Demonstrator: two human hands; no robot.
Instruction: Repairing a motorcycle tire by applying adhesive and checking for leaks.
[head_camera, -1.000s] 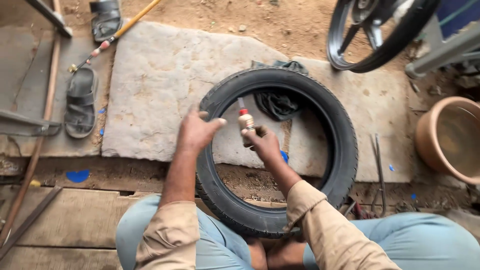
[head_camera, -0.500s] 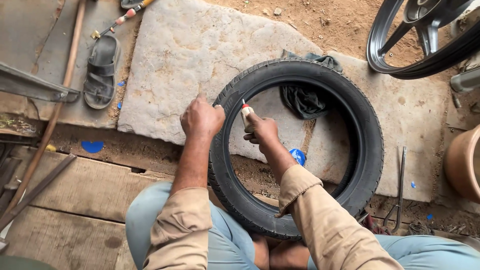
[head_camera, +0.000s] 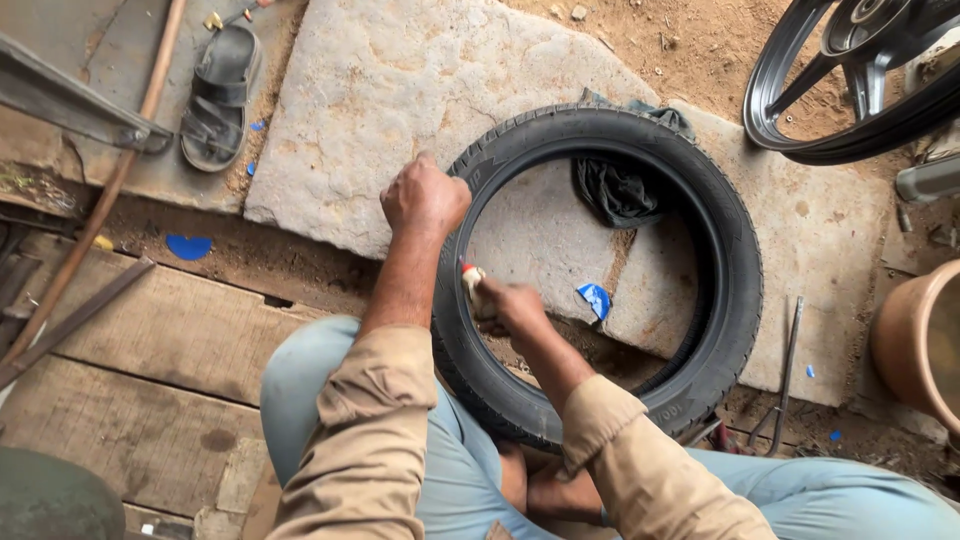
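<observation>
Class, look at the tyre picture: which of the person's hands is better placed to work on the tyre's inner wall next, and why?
Probably the right hand: it holds a small red-tipped tube inside the black tyre, close to its inner wall. The left hand grips the tyre's outer edge, steadying it.

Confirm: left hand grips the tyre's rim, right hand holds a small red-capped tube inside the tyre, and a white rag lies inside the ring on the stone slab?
Not quite. The rag is dark, nearly black, not white, as the head view shows. The rest holds: the left hand grips the tyre, the right hand holds a small red-capped tube inside it, and the rag lies on the stone slab.
</observation>
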